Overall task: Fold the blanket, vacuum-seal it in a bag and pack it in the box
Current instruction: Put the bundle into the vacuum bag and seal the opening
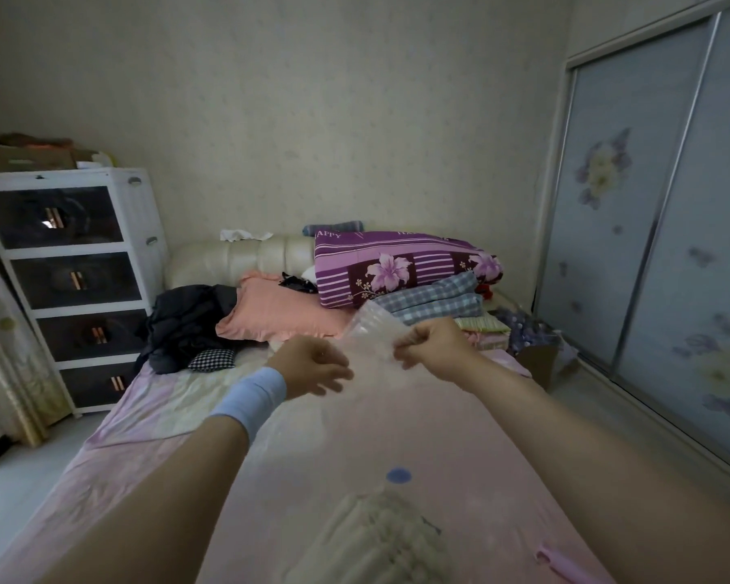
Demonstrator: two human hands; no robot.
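Observation:
A clear plastic vacuum bag point(376, 360) stretches over the pink bed toward me, with a round blue valve point(398, 475) on it. A folded cream quilted blanket point(371, 537) lies near the bottom edge, seemingly inside the bag. My right hand point(433, 349) pinches the raised far edge of the bag. My left hand point(312, 366), with a light blue wristband, is at the bag's left edge with fingers half curled; whether it grips the film is unclear. A brown cardboard box point(540, 364) stands on the floor right of the bed.
At the head of the bed lie a purple floral quilt point(401, 267), a plaid cloth, a peach pillow point(279, 314) and dark clothes point(190, 318). A white drawer unit point(72, 284) stands left, sliding wardrobe doors point(658, 229) right. A pink object point(561, 560) lies bottom right.

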